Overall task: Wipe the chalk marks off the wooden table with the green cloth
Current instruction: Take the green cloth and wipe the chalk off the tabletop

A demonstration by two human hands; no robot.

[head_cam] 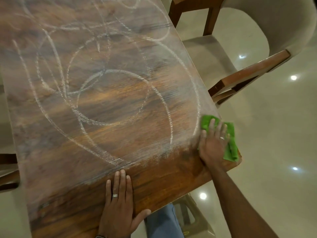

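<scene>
Green cloth (pixel 230 145) is down at the near right corner of the wooden table (pixel 96 103), right by the edge, with the right hand (pixel 212 143) pressed flat on top of it, fingers spread. It isn't really gripping, more pinning the cloth under an open palm. The left hand (pixel 118 203) is lying flat on the near edge of the table, fingers together and holding nothing; looks like it's just bracing.

Step-wise this looks like early wiping. The strip of wood nearest the person is dark and clean, and there's a hazy smeared band where that clean strip meets the chalk marks (pixel 111 93). Everything beyond that is still covered: big looping ovals in the middle and more scribbles toward the far end. So I'd guess most of the job is still to go.

The next move probably calls for dragging the cloth left across the table from that corner with steady downward pressure, then working farther out in overlapping passes. The smeared band suggests the chalk spreads rather than lifts cleanly, so refolding to a fresh face might help. The far scribbles look like a stretch from here, so leaning in or shifting position may be needed.

There's a chair (pixel 257 48) off the right side, clear of the table.
</scene>
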